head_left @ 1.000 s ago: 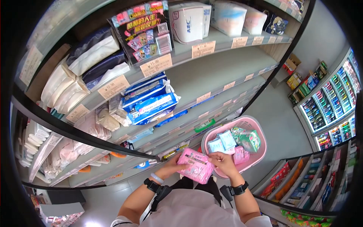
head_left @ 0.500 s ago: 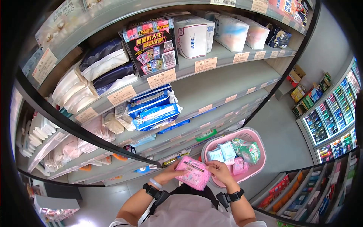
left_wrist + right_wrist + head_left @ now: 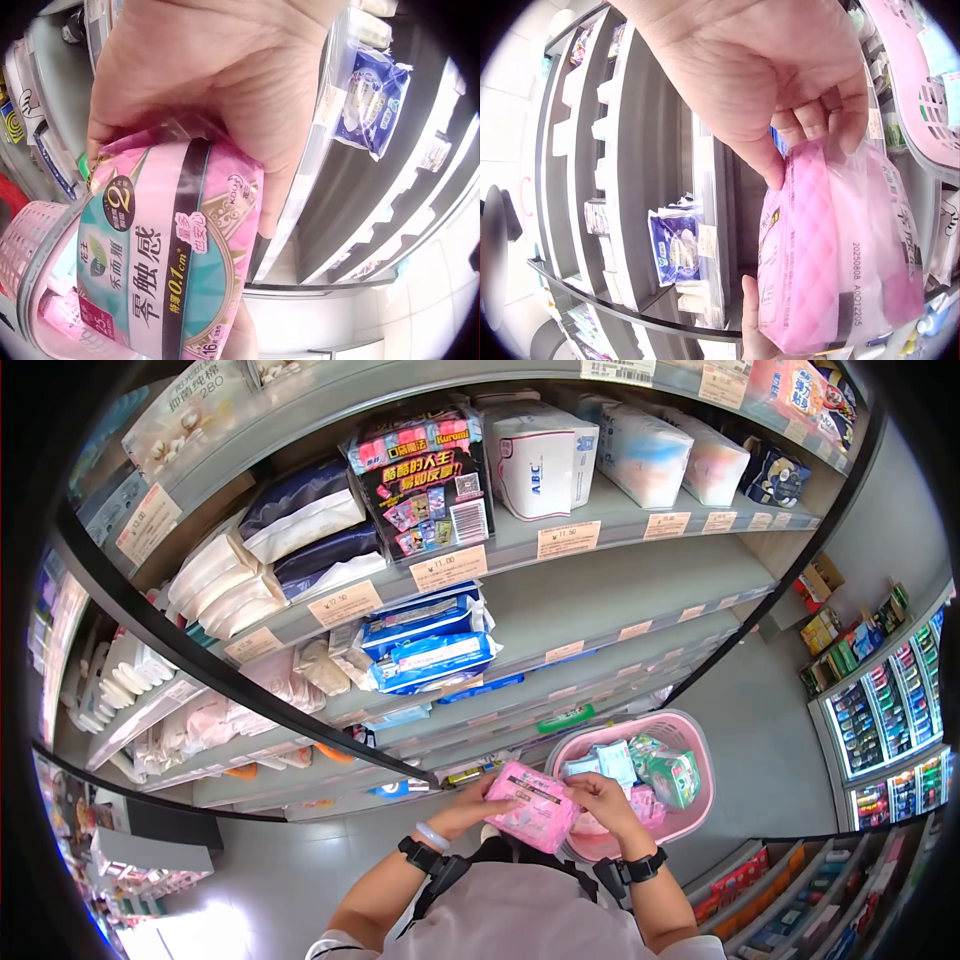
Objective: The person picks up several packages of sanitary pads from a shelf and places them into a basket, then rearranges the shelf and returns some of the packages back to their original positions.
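Both hands hold a pink plastic pack of sanitary pads [image 3: 533, 807] in front of the body. My left hand [image 3: 468, 810] grips its left end, fingers and thumb on opposite sides. At the other end, my right hand [image 3: 607, 807] pinches the wrapper between thumb and fingers. The left wrist view shows the pack's printed front [image 3: 161, 255], with a teal design and "0.1cm". A date code is visible on the pack's side [image 3: 817, 255] in the right wrist view. Just beyond the right hand stands a pink shopping basket [image 3: 708, 785].
Inside the basket lie light blue packs [image 3: 613, 763], a green pack [image 3: 677, 777] and another pink pack [image 3: 650, 807]. Shelves [image 3: 640, 580] with price tags rise ahead, bearing blue packs [image 3: 435, 660] and white packs [image 3: 530, 470]. A lower rack [image 3: 790, 900] stands at right.
The head view has shifted, so shelves and basket appear farther right and lower. Both hands keep hold of the pink pack, which now overlaps the basket's near edge more in view.
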{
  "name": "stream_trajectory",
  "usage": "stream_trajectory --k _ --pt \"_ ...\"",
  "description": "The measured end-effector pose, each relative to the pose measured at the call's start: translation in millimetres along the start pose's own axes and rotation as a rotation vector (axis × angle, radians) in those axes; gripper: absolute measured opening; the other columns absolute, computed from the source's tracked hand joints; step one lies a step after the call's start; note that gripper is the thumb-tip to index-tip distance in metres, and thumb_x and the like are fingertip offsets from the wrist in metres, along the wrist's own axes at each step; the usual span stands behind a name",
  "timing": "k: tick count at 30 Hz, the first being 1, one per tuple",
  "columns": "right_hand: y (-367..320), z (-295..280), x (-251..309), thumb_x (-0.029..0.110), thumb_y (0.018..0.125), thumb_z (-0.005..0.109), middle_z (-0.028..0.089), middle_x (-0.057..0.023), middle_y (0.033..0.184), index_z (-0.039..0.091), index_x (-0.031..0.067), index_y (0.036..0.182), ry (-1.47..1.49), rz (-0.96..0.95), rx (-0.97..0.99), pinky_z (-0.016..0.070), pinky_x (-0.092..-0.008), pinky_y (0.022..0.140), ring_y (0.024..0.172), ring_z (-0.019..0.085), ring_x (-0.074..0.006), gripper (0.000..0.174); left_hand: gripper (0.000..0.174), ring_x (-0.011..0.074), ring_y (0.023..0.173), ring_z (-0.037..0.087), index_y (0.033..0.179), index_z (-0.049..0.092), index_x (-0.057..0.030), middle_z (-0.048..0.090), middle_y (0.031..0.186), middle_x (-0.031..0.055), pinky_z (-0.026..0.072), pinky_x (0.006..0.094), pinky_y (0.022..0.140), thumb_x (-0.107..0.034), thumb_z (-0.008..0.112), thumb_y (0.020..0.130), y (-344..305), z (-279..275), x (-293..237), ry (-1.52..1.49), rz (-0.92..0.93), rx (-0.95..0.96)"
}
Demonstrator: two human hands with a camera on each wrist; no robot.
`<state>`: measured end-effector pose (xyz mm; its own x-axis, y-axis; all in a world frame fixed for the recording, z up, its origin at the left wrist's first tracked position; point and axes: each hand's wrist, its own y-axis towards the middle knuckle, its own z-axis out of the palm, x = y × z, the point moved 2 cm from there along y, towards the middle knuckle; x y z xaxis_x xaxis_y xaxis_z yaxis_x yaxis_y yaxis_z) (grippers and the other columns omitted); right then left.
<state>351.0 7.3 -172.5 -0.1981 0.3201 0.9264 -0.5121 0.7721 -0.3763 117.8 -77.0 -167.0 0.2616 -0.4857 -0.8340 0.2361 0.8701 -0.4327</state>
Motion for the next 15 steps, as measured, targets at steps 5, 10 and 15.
stream_trajectory --k 5,10,15 --pt "8.2 3.1 -6.3 0.017 0.082 0.069 0.066 -0.0081 0.090 0.062 -0.0036 0.108 -0.025 -0.007 0.059 0.0480 -0.0244 0.072 0.081 0.060 -0.0116 0.033 0.072 0.0169 0.117 0.047 0.139 0.031 -0.0027 0.050 0.127 0.0083 0.0372 0.0315 0.100 -0.020 0.071 0.082 -4.5 -1.6 4.8 -0.042 0.003 -0.035" --pt "9.7 5.3 -6.4 0.018 0.083 0.069 0.065 -0.0073 0.087 0.062 -0.0039 0.107 -0.049 -0.045 0.065 0.0471 -0.0239 0.069 0.077 0.059 -0.0111 0.034 0.071 0.0168 0.117 0.048 0.139 0.032 -0.0030 0.051 0.126 0.0080 0.0379 0.0310 0.100 -0.019 0.070 0.082 -4.0 -4.8 11.6 -0.043 0.007 -0.048" --pt "13.4 3.7 -10.3 0.019 0.083 0.068 0.065 -0.0064 0.085 0.062 -0.0036 0.107 -0.039 -0.057 0.073 0.0457 -0.0228 0.063 0.072 0.057 -0.0097 0.033 0.070 0.0170 0.117 0.049 0.139 0.032 -0.0029 0.051 0.126 0.0083 0.0384 0.0311 0.100 -0.018 0.071 0.082 -2.4 -5.4 14.2 -0.056 0.012 -0.054"
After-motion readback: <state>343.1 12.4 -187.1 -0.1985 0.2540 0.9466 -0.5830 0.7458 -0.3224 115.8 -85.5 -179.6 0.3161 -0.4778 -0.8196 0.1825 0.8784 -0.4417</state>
